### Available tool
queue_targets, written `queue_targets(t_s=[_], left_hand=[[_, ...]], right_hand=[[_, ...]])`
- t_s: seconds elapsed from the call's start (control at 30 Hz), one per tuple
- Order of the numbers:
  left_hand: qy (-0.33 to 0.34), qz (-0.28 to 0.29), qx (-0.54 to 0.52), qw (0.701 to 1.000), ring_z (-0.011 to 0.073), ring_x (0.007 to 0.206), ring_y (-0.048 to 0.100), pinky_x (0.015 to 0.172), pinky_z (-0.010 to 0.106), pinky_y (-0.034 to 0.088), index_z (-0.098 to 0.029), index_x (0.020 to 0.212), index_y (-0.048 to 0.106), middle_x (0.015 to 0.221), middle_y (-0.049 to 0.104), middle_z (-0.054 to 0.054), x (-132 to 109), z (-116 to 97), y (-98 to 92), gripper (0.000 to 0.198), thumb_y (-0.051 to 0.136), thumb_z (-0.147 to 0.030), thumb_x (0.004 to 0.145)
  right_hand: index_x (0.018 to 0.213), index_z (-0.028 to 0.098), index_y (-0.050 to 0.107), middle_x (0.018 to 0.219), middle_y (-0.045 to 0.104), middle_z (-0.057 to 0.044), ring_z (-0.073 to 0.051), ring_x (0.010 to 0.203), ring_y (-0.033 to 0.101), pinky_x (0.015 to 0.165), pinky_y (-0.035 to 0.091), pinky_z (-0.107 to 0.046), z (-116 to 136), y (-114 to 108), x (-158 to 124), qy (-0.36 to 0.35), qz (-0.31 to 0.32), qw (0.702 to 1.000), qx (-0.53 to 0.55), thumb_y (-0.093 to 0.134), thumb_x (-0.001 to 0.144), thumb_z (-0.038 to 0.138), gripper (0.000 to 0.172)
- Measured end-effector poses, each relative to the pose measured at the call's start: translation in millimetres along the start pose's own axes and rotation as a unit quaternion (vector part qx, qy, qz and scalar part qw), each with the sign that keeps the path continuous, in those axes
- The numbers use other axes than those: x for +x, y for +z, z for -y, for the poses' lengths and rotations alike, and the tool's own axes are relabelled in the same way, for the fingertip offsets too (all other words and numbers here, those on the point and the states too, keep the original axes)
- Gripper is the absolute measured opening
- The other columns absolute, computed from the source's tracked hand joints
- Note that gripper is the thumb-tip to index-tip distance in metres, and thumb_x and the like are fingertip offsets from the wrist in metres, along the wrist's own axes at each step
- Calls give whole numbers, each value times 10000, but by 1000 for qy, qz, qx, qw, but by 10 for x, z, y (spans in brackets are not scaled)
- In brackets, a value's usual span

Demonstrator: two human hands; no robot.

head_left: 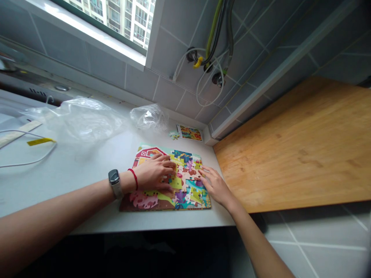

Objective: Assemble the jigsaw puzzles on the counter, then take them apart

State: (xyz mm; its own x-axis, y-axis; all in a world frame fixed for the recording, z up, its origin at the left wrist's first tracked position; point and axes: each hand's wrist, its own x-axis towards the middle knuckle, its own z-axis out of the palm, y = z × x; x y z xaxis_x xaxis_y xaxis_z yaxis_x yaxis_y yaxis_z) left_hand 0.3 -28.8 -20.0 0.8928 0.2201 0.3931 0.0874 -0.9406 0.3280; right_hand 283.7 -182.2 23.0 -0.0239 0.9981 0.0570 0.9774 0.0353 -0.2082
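your left hand (155, 172) lies flat, with its fingers loose and spread, over the left and middle part of the puzzle (181, 185), and your right hand (216, 185), also relaxed, has its fingertips at the puzzle's right edge, where i cannot tell whether they press on it. the puzzle lies near the front right corner of the counter (77, 170), a little back from the front edge. toward the back right corner there are a card (190, 133) and some loose pieces (174, 135) just beside it, and crumpled plastic (149, 116) lies farther left.
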Motion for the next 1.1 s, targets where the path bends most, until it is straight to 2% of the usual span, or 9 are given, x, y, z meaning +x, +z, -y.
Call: queue_targets(t_s=[0.07, 0.13, 0.23, 0.3, 0.5, 0.8, 0.9, 1.03, 1.1], left_hand=[[3, 2, -2, 1000, 359, 1254, 576, 1090, 521, 396, -273, 1127, 735, 1311, 697, 64, -7, 12, 9, 448, 696, -642, 877], [5, 4, -3, 1000, 357, 1264, 571, 1094, 523, 395, -283, 1174, 724, 1331, 688, 66, -17, 27, 21, 465, 696, -640, 877], [3, 0, -5, 1000, 350, 1284, 560, 1107, 513, 390, -296, 1195, 720, 1354, 678, 57, -31, 42, 35, 454, 706, -621, 878], [3, -7, -8, 1000, 347, 1290, 559, 1112, 505, 391, -304, 1189, 725, 1351, 681, 50, -37, 50, 45, 430, 723, -597, 874], [10, -13, -11, 1000, 364, 1324, 544, 1130, 528, 374, -297, 1191, 722, 1355, 681, 59, -46, 82, 89, 439, 709, -605, 880], [8, -6, -19, 1000, 362, 1354, 528, 1151, 536, 367, -297, 1210, 714, 1377, 671, 61, -39, 74, 72, 471, 706, -628, 875], [7, -6, -19, 1000, 362, 1358, 527, 1155, 533, 366, -298, 1210, 716, 1378, 671, 62, -41, 74, 71, 458, 714, -611, 876], [5, -5, -15, 1000, 370, 1348, 533, 1145, 541, 374, -307, 1222, 713, 1391, 665, 58, -39, 76, 70, 466, 719, -614, 871], [5, 0, -12, 1000, 371, 1340, 537, 1142, 543, 373, -311, 1224, 709, 1399, 660, 54, -38, 76, 69, 470, 717, -619, 870]], right_hand=[[1240, 213, 725, 1281, 677, -126, -267, 1232, 629, 1089, 507, -445, 27, -80, -113, 22, -14, 999, 43, 548, 1017, 318, 303], [1208, 232, 729, 1214, 682, -107, -262, 1167, 652, 1039, 533, -414, 95, -154, -239, 30, 15, 997, 76, 631, 982, 379, 287], [1274, 236, 699, 1256, 657, -108, -278, 1186, 639, 1041, 532, -406, 230, -194, -390, 36, 76, 993, 85, 781, 870, 464, 470], [1284, 235, 693, 1276, 644, -115, -290, 1208, 626, 1059, 523, -416, 297, -170, -444, 45, 87, 993, 70, 821, 831, 465, 523], [1143, 227, 712, 1243, 647, -108, -275, 1200, 620, 1046, 516, -407, 270, -75, -453, 48, 69, 992, 89, 815, 849, 403, 357], [1071, 225, 684, 1089, 717, -72, -255, 1039, 685, 913, 557, -383, 247, -35, -418, 61, 30, 981, 180, 819, 821, 363, 316], [1083, 228, 698, 1089, 716, -70, -238, 1033, 693, 906, 577, -371, 211, 24, -430, 76, 9, 964, 256, 771, 846, 361, 281], [990, 218, 706, 937, 713, -52, -207, 864, 701, 783, 610, -339, 143, 98, -426, 124, -29, 915, 384, 747, 853, 432, 258], [968, 213, 714, 909, 715, -49, -208, 850, 700, 758, 612, -332, 128, 91, -385, 145, -41, 896, 418, 783, 825, 450, 285]])
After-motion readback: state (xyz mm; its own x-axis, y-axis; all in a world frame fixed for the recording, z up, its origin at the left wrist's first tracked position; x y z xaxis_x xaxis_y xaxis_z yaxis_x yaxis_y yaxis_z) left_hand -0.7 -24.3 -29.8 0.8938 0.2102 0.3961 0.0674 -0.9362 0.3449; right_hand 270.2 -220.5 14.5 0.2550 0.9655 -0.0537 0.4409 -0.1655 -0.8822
